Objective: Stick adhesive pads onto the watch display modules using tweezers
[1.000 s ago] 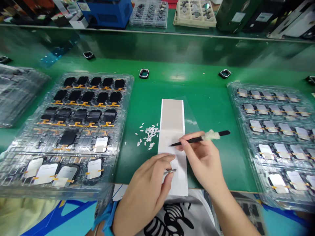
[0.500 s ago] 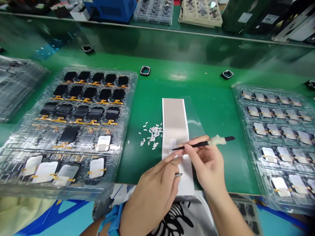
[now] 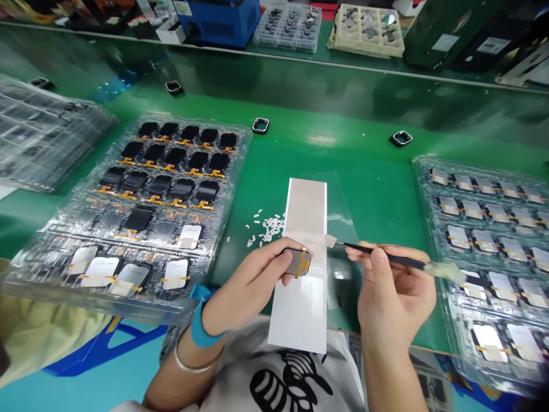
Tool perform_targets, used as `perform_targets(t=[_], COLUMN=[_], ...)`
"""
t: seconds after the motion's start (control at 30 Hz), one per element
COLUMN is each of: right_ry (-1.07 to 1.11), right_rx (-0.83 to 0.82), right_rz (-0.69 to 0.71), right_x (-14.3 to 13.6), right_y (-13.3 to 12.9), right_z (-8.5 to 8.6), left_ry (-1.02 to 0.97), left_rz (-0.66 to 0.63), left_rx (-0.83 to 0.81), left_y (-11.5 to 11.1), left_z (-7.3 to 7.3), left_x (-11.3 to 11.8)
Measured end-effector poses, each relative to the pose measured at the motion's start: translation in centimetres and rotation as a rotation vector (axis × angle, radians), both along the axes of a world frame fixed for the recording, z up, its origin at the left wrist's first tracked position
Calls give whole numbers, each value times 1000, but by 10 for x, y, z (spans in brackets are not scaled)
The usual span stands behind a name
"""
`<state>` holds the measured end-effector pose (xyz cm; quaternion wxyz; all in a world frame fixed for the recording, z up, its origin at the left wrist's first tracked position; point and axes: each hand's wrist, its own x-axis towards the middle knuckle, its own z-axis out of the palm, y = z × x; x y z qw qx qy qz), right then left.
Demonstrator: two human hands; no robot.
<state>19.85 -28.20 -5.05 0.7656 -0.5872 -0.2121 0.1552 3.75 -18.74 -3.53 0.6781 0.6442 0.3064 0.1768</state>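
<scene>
Between the closed fingers of the left hand (image 3: 255, 272), one small screen (image 3: 298, 262) is gripped by its edge, with the grey back and an orange strip facing up. It is held over the sheet (image 3: 298, 320), which is long, beige at its far part and white at its near part; whether the two touch, I cannot tell. To the right of these fingers, the right hand (image 3: 397, 292) has its fingers pinched on the dark tweezers (image 3: 405, 261). At the tip of the tweezers, ahead of the right fingers and just beside the sheet's right edge, there is a small beige sticker (image 3: 330, 241), apart from the screen. Beyond the left fingers, near the sheet's left side, many white scraps (image 3: 273, 227) lie loose on the green table (image 3: 377, 194). Farther left of the left fingers stands a clear tray with dark screens (image 3: 175, 159) in the far rows and pale ones (image 3: 100, 271) in the near rows. Right of the right fingers, another clear tray carries rows of grey-backed screens (image 3: 500, 213). Well beyond both hands, several small frames (image 3: 261, 125) rest apart from each other.
</scene>
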Motion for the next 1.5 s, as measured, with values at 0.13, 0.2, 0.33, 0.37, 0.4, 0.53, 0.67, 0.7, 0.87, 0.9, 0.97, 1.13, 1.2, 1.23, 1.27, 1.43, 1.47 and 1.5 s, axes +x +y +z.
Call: perform_targets(t=[0.13,0.2,0.33,0.37,0.4,0.53,0.67,0.7,0.87,0.9,0.97,1.13,1.2,1.23,1.27,1.43,1.47,1.5], right_ry=[-31,-20,11,16,20,16,-4,-5,9,11,10,-3,-5,-12,-29,-203,-232,-265], right_rx=[-32,-29,6,12,18,29,41,45,91,98,99,78,89,94,100,106,104,91], right_rz=[10,24,12,11,15,42,49,50,80,84,76,58,71,74,67,34,74,129], right_x=[-2,-2,-1,-1,-1,-7,-10,-11,-10,-10,-10,-10,-10,-10,-10,-11,-11,-10], right_y=[0,-1,-2,-2,-3,-4,-5,-5,-5,-5,-5,-4,-3,-3,-3,-4,-5,-6], right_z=[1,2,3,3,3,3,0,0,0,0,0,2,2,2,2,-1,-2,-2], left_ry=[1,-2,-66,-91,-112,-186,-222,-219,-236,-249,-275,-277,-264,-259,-256,-287,-286,-282], left_rz=[-2,-3,-30,-26,-16,47,106,115,169,184,216,244,253,259,266,215,194,171], left_rx=[-29,-30,-56,-81,-116,-248,-245,-237,-199,-192,-164,-69,-74,-84,-97,-103,-91,-75], left_y=[-1,-1,-2,-3,-4,-14,-22,-23,-29,-30,-31,-34,-36,-37,-37,-39,-38,-38], left_z=[-3,-2,2,3,3,-1,-5,-6,-8,-9,-10,-13,-14,-15,-15,-15,-15,-14], left_x=[1,1,3,5,6,10,11,11,11,12,14,16,15,14,13,11,11,10])
